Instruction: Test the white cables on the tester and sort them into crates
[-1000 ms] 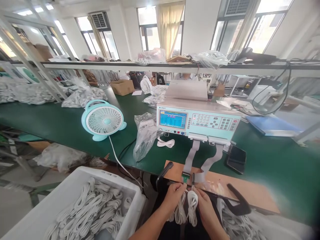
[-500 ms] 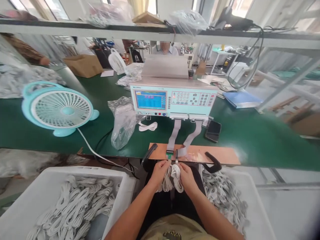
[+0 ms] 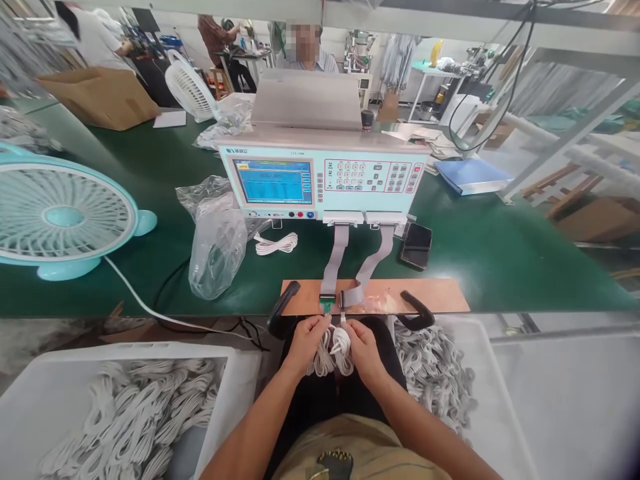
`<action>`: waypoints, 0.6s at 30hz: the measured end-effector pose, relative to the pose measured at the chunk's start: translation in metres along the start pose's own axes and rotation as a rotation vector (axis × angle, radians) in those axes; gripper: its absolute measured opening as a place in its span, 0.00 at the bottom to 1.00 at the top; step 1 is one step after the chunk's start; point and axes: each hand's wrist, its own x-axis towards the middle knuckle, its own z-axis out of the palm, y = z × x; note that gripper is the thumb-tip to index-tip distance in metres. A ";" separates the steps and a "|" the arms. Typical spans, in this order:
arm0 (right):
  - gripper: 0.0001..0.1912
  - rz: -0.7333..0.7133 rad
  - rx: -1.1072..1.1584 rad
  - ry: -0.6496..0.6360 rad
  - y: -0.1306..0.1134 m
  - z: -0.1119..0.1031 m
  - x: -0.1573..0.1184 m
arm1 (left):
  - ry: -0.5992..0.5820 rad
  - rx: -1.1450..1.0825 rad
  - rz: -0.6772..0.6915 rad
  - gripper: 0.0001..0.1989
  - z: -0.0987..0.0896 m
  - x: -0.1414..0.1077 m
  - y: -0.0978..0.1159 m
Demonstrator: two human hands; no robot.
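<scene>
Both hands are at the bench's front edge, each pinching the plug end of a coiled white cable. My left hand [image 3: 309, 338] grips one cable [image 3: 324, 362] at the small green circuit board [image 3: 327, 309] on the left grey ribbon cable [image 3: 334, 267]. In my right hand [image 3: 362, 341] is the other cable [image 3: 342, 345], its white plug against the black connector on the right ribbon cable [image 3: 373, 261]. Fingers hide how far the plugs sit in. Both coils hang below, over my lap. The ribbons run up to a tester [image 3: 280, 179] with a lit blue screen.
A copper-coloured strip [image 3: 443, 295] lies along the edge, with black clamps [image 3: 417, 312] on it. White bins with bundled cables [image 3: 135, 413] flank my legs. A turquoise fan [image 3: 65, 217], plastic bag [image 3: 217, 247], loose cable [image 3: 276, 244] and phone [image 3: 416, 245] are on the bench. A person sits opposite.
The head view has tipped down and come closer to the tester. Pink characters on its screen are gone. My hands keep their grip at the same connectors.
</scene>
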 end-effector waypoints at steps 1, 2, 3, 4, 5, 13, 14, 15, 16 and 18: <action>0.17 0.003 0.005 0.000 -0.001 0.000 0.001 | 0.003 -0.004 -0.007 0.18 0.000 0.000 -0.001; 0.17 0.009 0.013 -0.005 -0.002 0.000 0.001 | 0.006 -0.004 -0.013 0.19 0.000 0.001 -0.001; 0.17 0.016 0.022 -0.015 -0.004 0.000 0.001 | 0.010 -0.002 -0.014 0.19 0.000 0.001 -0.001; 0.17 0.020 0.030 -0.026 -0.005 0.000 0.001 | 0.015 0.002 -0.011 0.19 0.000 0.001 -0.002; 0.17 0.024 0.039 -0.034 -0.006 0.001 0.001 | 0.020 0.007 -0.004 0.19 0.000 0.001 -0.002; 0.17 0.146 0.200 -0.021 -0.004 0.003 0.009 | 0.033 0.052 0.097 0.24 0.000 0.007 -0.010; 0.18 0.167 0.229 -0.023 -0.003 0.003 0.011 | 0.032 0.060 0.113 0.24 0.000 0.009 -0.011; 0.18 0.187 0.258 -0.030 -0.002 0.003 0.012 | 0.032 0.069 0.127 0.24 -0.001 0.010 -0.011; 0.19 0.205 0.281 -0.042 -0.002 0.003 0.013 | 0.032 0.080 0.139 0.25 -0.001 0.010 -0.012; 0.19 0.216 0.305 -0.057 0.000 0.004 0.014 | 0.024 0.105 0.162 0.25 -0.002 0.011 -0.012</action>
